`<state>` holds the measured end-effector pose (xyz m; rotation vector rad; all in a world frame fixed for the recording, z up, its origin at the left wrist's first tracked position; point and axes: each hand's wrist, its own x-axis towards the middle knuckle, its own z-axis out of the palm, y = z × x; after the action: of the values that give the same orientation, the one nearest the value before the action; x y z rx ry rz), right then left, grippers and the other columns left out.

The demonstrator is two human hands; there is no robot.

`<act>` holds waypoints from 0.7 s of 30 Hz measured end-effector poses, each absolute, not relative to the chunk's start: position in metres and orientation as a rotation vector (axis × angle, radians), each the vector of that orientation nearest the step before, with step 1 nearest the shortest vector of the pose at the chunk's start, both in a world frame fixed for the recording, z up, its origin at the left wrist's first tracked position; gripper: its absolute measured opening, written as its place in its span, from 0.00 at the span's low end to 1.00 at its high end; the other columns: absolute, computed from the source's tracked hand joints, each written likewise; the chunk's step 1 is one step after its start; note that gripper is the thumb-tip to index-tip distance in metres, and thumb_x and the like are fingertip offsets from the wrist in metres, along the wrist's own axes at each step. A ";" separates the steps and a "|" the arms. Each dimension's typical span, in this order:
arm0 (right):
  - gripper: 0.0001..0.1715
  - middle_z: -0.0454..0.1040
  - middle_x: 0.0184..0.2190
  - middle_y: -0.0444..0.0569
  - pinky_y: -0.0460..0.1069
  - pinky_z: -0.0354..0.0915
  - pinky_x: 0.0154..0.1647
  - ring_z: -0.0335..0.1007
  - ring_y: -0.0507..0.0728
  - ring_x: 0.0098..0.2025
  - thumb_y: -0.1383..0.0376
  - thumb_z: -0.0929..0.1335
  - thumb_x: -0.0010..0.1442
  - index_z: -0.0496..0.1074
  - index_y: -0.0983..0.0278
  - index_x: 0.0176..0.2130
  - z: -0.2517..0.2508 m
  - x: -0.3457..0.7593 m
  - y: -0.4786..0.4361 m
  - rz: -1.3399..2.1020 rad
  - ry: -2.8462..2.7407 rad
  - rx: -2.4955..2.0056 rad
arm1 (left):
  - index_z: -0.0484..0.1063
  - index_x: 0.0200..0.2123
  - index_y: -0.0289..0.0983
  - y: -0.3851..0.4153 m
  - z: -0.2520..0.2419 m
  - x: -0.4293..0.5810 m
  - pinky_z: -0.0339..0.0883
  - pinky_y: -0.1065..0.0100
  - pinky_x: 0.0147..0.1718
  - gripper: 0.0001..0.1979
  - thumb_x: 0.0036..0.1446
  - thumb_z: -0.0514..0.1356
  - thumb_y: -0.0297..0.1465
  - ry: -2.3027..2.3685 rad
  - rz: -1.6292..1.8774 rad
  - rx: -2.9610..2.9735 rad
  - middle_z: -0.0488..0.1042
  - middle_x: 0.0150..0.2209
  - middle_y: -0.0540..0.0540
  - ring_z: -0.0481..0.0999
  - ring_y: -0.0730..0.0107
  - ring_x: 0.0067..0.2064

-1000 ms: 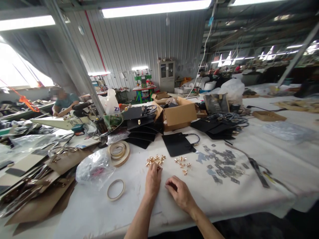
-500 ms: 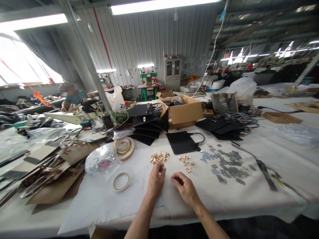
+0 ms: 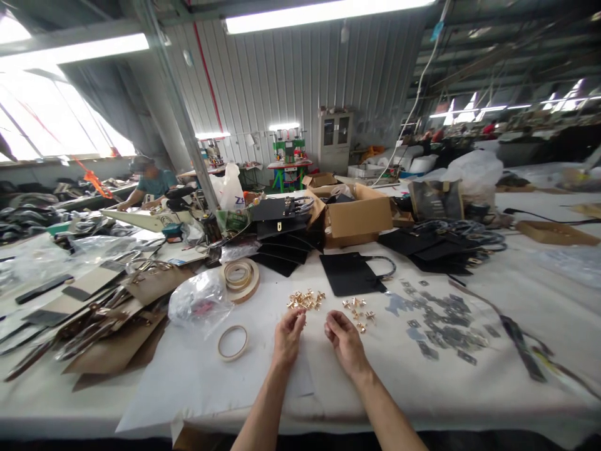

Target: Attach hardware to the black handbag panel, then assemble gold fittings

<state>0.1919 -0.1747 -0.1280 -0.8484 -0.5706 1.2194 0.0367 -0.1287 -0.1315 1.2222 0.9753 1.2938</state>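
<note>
My left hand (image 3: 288, 337) is closed in a pinch just in front of a heap of small gold metal fittings (image 3: 306, 299). A tiny glint shows by its fingertips, too small to make out. Beside it, a short gap away, my right hand (image 3: 346, 339) is also closed, thumb against curled fingers; whatever it pinches is hidden. A smaller group of the same gold fittings (image 3: 360, 310) lies just beyond the right hand. Farther right, many thin grey metal plates (image 3: 448, 316) are scattered. A black bag panel with a handle (image 3: 350, 274) lies flat behind the fittings.
To the left are a tape roll (image 3: 232, 342), stacked larger rolls (image 3: 241, 280), a clear plastic bag (image 3: 200, 302) and brown bag pieces (image 3: 117, 332). Behind stand an open cardboard box (image 3: 359, 216) and black bag pieces (image 3: 429, 244). A strap (image 3: 521, 344) lies right. Another person sits far left.
The view has turned slightly left. My right hand has moved forward, nearer the gold fittings, and its fingers have drawn closer together. My left hand has drawn back slightly from the heap.
</note>
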 end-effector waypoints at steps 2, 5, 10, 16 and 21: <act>0.18 0.71 0.31 0.42 0.47 0.67 0.35 0.64 0.52 0.31 0.55 0.81 0.49 0.78 0.57 0.37 -0.129 0.194 -0.175 1.238 -0.559 -0.831 | 0.81 0.45 0.36 -0.130 -0.129 0.035 0.72 0.64 0.43 0.22 0.54 0.70 0.47 0.959 1.284 1.207 0.82 0.43 0.41 0.79 0.64 0.40; 0.16 0.74 0.33 0.43 0.47 0.68 0.38 0.66 0.52 0.33 0.56 0.81 0.50 0.79 0.58 0.37 -0.127 0.197 -0.177 1.275 -0.601 -0.839 | 0.81 0.46 0.37 -0.134 -0.130 0.037 0.71 0.65 0.47 0.20 0.55 0.71 0.43 0.903 1.256 1.125 0.82 0.44 0.42 0.79 0.64 0.43; 0.17 0.77 0.39 0.46 0.51 0.70 0.46 0.69 0.53 0.37 0.56 0.81 0.51 0.81 0.60 0.38 -0.127 0.197 -0.179 1.320 -0.630 -0.855 | 0.80 0.46 0.36 -0.148 -0.135 0.046 0.71 0.64 0.49 0.19 0.55 0.72 0.41 0.831 1.189 1.019 0.81 0.44 0.42 0.79 0.64 0.44; 0.15 0.78 0.48 0.47 0.51 0.69 0.50 0.72 0.55 0.43 0.56 0.81 0.49 0.83 0.59 0.36 -0.132 0.197 -0.179 1.329 -0.603 -0.885 | 0.80 0.43 0.35 -0.156 -0.136 0.053 0.71 0.65 0.48 0.17 0.55 0.72 0.39 0.753 1.203 0.934 0.82 0.41 0.43 0.80 0.65 0.42; 0.13 0.77 0.50 0.48 0.50 0.69 0.46 0.70 0.54 0.39 0.57 0.81 0.49 0.82 0.60 0.32 -0.135 0.197 -0.178 1.310 -0.651 -0.891 | 0.80 0.42 0.34 -0.155 -0.137 0.052 0.71 0.66 0.48 0.16 0.55 0.72 0.39 0.737 1.195 0.898 0.82 0.40 0.43 0.80 0.66 0.42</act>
<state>0.1971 -0.1780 -0.1345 -0.8911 -0.6511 1.3099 0.0516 -0.1554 -0.1365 0.8978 0.7365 1.1954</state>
